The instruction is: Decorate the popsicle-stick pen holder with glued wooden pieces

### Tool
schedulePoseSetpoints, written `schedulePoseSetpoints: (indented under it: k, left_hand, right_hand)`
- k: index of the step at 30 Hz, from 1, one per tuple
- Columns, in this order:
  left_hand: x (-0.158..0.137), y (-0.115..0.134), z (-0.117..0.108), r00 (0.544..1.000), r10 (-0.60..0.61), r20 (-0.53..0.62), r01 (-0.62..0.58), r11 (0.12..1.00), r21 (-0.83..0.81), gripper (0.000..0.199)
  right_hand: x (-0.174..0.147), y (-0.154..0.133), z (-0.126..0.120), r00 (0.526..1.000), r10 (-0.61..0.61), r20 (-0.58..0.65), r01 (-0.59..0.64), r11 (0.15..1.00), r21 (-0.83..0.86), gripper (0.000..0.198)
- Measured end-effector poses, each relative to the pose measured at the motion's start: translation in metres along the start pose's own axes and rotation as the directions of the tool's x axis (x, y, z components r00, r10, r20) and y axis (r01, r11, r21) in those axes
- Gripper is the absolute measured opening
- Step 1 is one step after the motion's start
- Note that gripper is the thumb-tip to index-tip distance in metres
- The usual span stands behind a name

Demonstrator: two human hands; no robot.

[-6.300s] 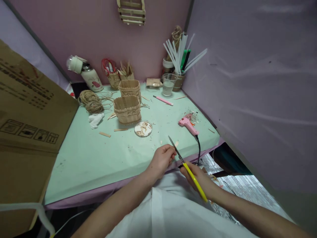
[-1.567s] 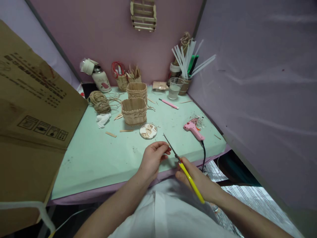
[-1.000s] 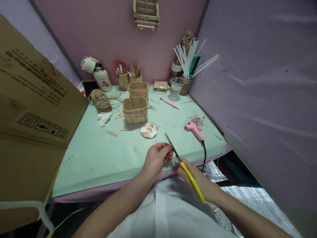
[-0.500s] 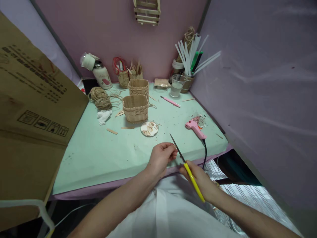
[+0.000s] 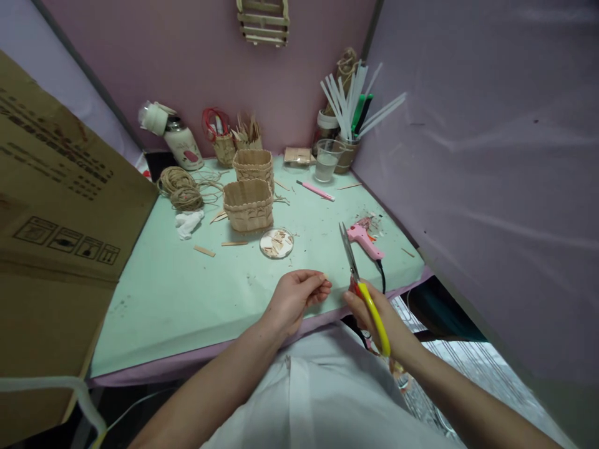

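Observation:
My left hand (image 5: 299, 294) is closed in a pinch near the table's front edge. A tiny pale tip shows at its fingertips, too small to name. My right hand (image 5: 374, 315) is wrapped round scissors (image 5: 350, 252) with yellow and red handles. Their blades point up and away, slightly parted, to the right of my left hand and apart from it. A round dish (image 5: 262, 249) holding small wood scraps lies just beyond my left hand. The pink glue gun (image 5: 365, 242) rests right of the scissor blades.
Two small wooden baskets (image 5: 248, 209) stand mid-table, with twine (image 5: 180, 187) to their left. A pink pen-shaped tool (image 5: 316, 190), a plastic cup (image 5: 327, 161) and a holder of white sticks (image 5: 347, 156) are farther back. A large cardboard box (image 5: 70, 249) borders the left side.
My right hand has drawn the scissors away to the right of my left hand, and their blades have parted and turned more upright. The whole view has shifted slightly.

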State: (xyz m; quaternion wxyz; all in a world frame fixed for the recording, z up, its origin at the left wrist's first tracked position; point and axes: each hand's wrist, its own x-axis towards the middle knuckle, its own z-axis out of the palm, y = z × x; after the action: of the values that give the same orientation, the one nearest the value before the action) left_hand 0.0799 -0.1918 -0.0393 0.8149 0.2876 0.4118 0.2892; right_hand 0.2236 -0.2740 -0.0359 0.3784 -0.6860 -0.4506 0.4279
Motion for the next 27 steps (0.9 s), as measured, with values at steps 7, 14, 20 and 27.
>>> schedulePoseSetpoints:
  k: [7, 14, 20, 27]
  left_hand:
    - [-0.001, -0.006, -0.002, 1.000, 0.026, 0.014, -0.026, 1.000, -0.002, 0.034]
    - [-0.007, -0.013, 0.001, 0.997, 0.035, 0.064, -0.037, 0.999, 0.033, 0.030]
    - [-0.008, -0.004, -0.006, 0.977, 0.201, 0.068, -0.211, 0.885, 0.415, 0.017]
    - [-0.010, 0.006, -0.010, 0.944, 0.250, 0.214, -0.326, 0.622, 0.712, 0.016]
  right_hand:
    - [0.004, -0.007, 0.003, 0.991, -0.068, -0.117, 0.078, 0.994, 0.079, 0.035]
    - [0.011, -0.024, 0.004, 0.991, -0.046, -0.127, 0.052, 0.998, 0.044, 0.031]
    - [0.016, -0.022, 0.000, 0.994, -0.039, -0.097, 0.044, 0.998, 0.041, 0.033]
    - [0.017, -0.015, -0.001, 0.998, -0.059, -0.028, 0.058, 0.998, -0.016, 0.033]
